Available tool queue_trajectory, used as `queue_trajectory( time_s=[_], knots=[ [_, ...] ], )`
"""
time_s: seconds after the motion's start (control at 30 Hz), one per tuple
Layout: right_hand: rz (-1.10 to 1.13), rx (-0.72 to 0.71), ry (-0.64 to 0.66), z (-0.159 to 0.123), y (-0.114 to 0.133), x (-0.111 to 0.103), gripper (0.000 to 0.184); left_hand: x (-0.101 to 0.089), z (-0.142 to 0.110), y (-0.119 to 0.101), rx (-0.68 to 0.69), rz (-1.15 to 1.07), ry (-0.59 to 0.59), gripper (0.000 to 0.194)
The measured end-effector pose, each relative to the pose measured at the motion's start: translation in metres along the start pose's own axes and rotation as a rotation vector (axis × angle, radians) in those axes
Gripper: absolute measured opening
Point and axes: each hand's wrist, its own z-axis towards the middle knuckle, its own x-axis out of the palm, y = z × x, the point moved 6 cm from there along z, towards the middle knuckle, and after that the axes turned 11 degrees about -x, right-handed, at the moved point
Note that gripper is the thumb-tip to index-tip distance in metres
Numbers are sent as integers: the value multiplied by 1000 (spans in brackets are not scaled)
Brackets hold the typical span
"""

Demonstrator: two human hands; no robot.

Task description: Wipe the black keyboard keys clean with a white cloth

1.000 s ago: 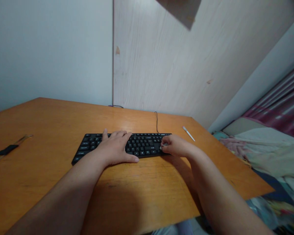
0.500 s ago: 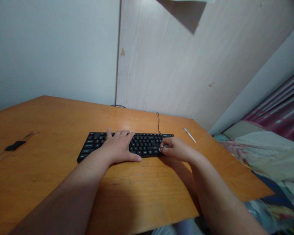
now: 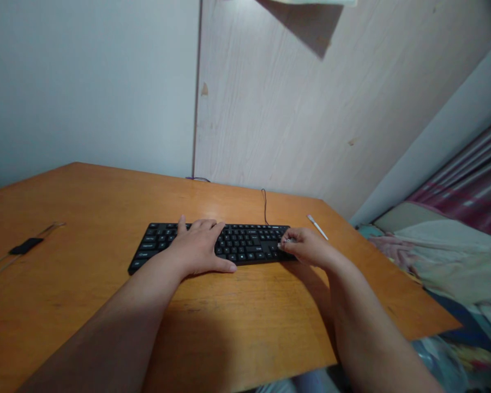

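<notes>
A black keyboard (image 3: 239, 244) lies on the wooden table, its left end angled a little toward me. Flat across its left-middle keys rests my left hand (image 3: 198, 245), fingers spread and thumb out over the front edge; it covers several keys. My right hand (image 3: 305, 245) is closed at the keyboard's right end, by the number keys. Between its thumb and fingers a small whitish-grey bit (image 3: 285, 241) shows, too small and covered to name; it is at the key surface.
A thin white brush-like stick (image 3: 317, 226) lies beyond my right hand. The keyboard's cable (image 3: 264, 204) runs back toward the wall. On the left is a black piece with cords (image 3: 25, 246). The table (image 3: 106, 202) ends at the right, near a bed (image 3: 433, 245).
My right hand has slid right along the keyboard, from beside the space between the key blocks onto the number keys, still closed. My left hand stays in place on the keys.
</notes>
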Motion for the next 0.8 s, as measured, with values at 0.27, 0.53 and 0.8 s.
queue_trajectory(
  time_s=[0.27, 0.53, 0.8],
  knots=[
    [126, 26, 95, -5, -12, 7, 5, 1, 0, 1, -11, 9, 7, 114],
    [-73, 53, 120, -1, -7, 2, 6, 1, 0, 1, -6, -7, -1, 117],
    [-215, 27, 61, 26, -1, -2, 10, 2, 0, 2, -2, 1, -12, 117]
  ],
)
